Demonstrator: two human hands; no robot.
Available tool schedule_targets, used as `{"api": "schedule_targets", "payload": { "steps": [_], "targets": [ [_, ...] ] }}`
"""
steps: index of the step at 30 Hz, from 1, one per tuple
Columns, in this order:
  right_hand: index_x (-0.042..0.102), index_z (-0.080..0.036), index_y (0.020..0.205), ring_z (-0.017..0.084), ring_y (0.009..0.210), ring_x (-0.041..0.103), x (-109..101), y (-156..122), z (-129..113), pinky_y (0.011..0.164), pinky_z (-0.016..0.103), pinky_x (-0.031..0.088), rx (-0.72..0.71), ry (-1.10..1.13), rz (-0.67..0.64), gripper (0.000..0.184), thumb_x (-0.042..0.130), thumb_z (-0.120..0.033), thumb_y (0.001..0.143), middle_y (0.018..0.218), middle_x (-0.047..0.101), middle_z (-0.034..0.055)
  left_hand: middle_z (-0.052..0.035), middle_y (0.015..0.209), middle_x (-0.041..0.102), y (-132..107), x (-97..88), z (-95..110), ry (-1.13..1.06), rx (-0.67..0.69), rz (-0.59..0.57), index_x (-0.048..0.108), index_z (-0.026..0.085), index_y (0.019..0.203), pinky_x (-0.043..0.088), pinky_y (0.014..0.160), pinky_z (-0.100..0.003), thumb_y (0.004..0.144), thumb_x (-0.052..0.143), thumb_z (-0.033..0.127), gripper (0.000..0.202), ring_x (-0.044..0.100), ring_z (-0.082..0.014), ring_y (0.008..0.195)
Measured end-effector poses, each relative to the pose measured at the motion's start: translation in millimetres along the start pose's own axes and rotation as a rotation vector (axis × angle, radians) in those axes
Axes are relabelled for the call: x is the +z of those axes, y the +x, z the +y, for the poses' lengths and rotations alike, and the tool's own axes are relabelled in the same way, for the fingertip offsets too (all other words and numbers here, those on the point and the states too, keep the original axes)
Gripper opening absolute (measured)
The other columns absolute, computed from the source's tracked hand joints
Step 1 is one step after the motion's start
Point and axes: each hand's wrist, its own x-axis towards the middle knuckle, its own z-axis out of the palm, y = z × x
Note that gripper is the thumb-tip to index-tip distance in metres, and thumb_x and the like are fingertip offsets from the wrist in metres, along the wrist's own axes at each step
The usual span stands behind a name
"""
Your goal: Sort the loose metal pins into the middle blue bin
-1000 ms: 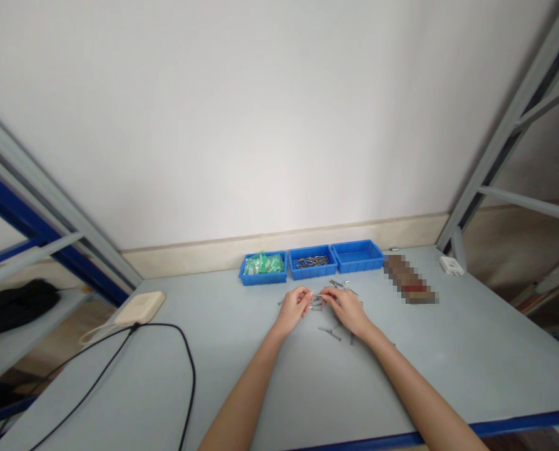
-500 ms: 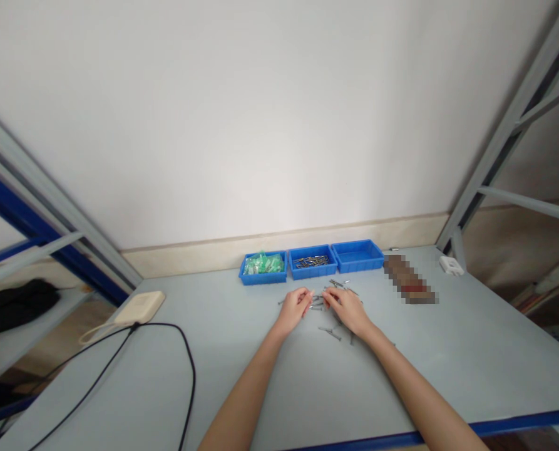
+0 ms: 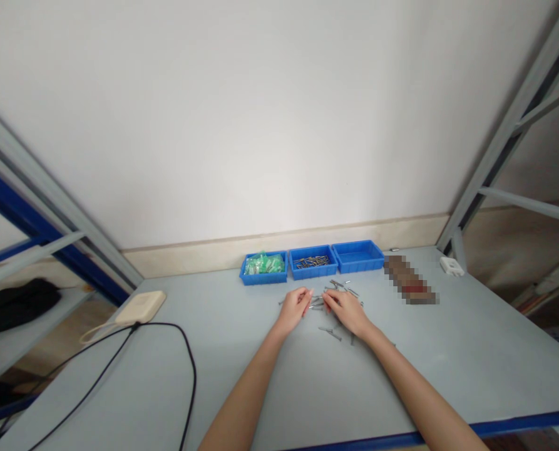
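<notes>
My left hand (image 3: 294,308) and my right hand (image 3: 343,311) rest close together over a loose scatter of thin grey metal pins or nails (image 3: 332,333) on the pale grey tabletop (image 3: 448,351). Several pieces lie between my fingertips (image 3: 315,303). Both hands have curled fingers, and at this size I cannot tell whether either one holds a piece. More pieces lie beyond my right hand, partly hidden by it.
Three blue bins stand along the wall: one with green bagged parts (image 3: 263,268), one with metal pieces (image 3: 313,263), and a third (image 3: 358,256). A pixelated brown box (image 3: 408,280) lies right of them. A cream pad (image 3: 141,307) and black cable (image 3: 191,376) lie left.
My hands have drawn very slightly apart over the scattered pieces. Nothing else visibly differs.
</notes>
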Motion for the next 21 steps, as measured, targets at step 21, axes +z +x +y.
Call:
{"api": "schedule_targets", "payload": {
  "steps": [21],
  "targets": [
    [0.063,-0.022,0.085,0.017,0.069,0.061,3.9,1.9,5.0,0.066,0.027,0.039,0.001,0.095,0.064,0.026,0.044,-0.039,0.092,0.074,0.067,0.0004,0.0081,0.045,0.042,2.9,1.8,-5.6,-0.123,-0.023,-0.006,0.051,0.018,0.076,0.028,0.043,-0.021,0.079,0.053,0.06,0.042,0.036,-0.0086,0.039]
  ]
}}
